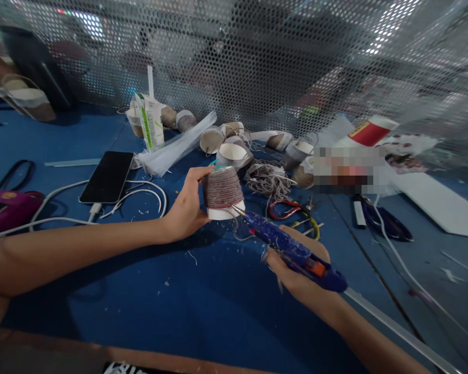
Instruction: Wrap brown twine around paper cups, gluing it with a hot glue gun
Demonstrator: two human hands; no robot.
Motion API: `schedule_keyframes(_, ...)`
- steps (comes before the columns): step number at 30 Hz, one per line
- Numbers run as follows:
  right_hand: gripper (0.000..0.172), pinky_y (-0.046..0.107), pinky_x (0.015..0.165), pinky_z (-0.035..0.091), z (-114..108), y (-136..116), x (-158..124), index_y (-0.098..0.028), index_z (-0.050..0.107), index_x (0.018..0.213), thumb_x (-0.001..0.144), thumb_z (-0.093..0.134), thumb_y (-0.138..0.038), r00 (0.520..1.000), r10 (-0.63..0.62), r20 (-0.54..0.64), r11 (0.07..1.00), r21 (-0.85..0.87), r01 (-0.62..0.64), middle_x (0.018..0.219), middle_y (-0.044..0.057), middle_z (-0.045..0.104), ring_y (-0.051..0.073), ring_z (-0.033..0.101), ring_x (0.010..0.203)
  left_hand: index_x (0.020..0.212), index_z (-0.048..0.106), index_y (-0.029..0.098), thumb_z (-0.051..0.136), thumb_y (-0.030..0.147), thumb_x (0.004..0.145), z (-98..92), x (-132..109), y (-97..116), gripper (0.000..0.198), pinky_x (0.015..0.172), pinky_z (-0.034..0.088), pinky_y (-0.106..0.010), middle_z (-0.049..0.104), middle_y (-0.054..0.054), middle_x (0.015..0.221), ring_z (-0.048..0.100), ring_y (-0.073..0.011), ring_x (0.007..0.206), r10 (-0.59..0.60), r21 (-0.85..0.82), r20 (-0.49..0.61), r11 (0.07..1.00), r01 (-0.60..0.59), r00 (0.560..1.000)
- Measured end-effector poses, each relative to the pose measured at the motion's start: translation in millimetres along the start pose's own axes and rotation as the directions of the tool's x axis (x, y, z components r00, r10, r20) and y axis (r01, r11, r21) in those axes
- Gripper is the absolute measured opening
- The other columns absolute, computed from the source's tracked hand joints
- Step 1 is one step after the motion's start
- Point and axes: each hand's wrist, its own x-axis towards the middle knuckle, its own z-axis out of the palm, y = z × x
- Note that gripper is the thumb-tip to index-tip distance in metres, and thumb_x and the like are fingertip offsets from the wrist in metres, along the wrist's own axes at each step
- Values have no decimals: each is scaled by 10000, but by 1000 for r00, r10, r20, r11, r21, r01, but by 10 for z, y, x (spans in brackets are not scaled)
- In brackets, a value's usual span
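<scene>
- The left hand (187,208) held a twine-wrapped cup (223,193) upside down above the blue bench (179,311), its grip closed around the cup's side, thumb on the near face.
- The right hand (296,275) had its grip wrapped around a blue glue gun (288,249), whose metal nozzle touched the cup's bare white band at the lower right.
- The cup sat near the middle of the view, raised off the bench, between the two hands.
- Behind the cup lay a tangle of twine (269,179) and several plain paper cups (232,153), some on their sides.
- Red-handled scissors (286,210) lay just right of the cup.
- A black phone (107,177) rested to the left, with a white cable plugged in.
- A perforated screen (257,62) stood at the back.
</scene>
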Motion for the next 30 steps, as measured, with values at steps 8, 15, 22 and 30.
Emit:
schedule_keyframes(8,244,260,389,352,-12,19,-13,-253,372,556,758,502,-210,999,-25,-31,1000,-11,25,468,-44,436,109,430,386,1313,352,238,822,485,721,-2,2,-11,795,1035,540,-430,490,-100,1222,590,-232,1171,-22,-53,0,998,22,1000)
schedule_keyframes(15,256,266,395,320,-21,38,-8,-252,341,542,736,498,-195,998,-26,-57,1000,-7,26,457,-47,413,104,402,385,1324,345,253,833,459,717,-2,-5,-12,805,1098,495,-464,472,-105,1251,563,-241,1222,-36,-108,4,994,37,999)
schedule_keyframes(22,268,261,407,334,-47,68,5,-246,333,529,727,502,-182,999,39,0,999,13,-39,443,-45,422,105,409,396,1334,328,266,837,421,723,-8,-2,-5,811,1131,460,-495,467,-111,1291,544,-259,1271,-39,-134,26,990,42,999)
schedule_keyframes(30,245,272,420,370,-60,48,46,-256,344,511,686,496,-176,998,58,8,997,50,-59,442,-33,441,125,433,409,1347,328,285,839,435,716,-18,0,-5,826,1125,472,-495,466,-108,1289,555,-270,1280,2,-107,13,994,-1,1000)
